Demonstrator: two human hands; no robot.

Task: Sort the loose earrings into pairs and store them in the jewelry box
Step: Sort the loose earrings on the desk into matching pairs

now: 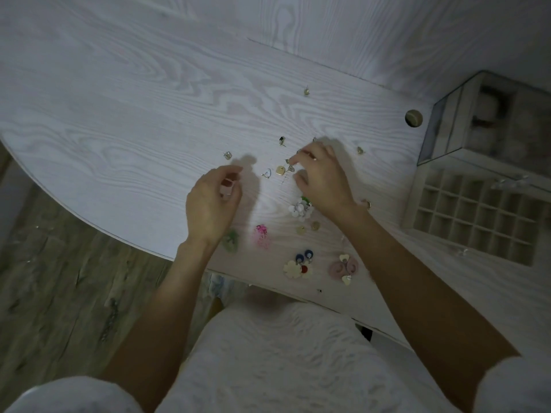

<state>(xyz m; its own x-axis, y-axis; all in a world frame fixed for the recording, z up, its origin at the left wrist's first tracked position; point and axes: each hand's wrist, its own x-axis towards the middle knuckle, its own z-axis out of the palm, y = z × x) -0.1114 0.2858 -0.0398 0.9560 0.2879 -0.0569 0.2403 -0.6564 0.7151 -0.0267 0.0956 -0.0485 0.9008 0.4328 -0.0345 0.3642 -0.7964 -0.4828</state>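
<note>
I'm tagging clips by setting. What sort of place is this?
Probably a home room, at a dressing table or desk: a white wood-grain table, wood-look flooring, and a glass-lidded jewelry box beside scattered earrings.

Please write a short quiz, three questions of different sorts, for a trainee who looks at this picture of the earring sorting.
1. True or false: the compartment grid of the jewelry box lies on the person's left.
2. Multiple choice: the fingers of the right hand reach down at
A) the pink earring
B) the small earrings beside the square cream earring
C) the round hole in the table
3. Fill in: the blue round earrings lie near the table's ____ edge, close to the person.

Key: 1 false, it is on the right. 2 B. 3 near.
</note>
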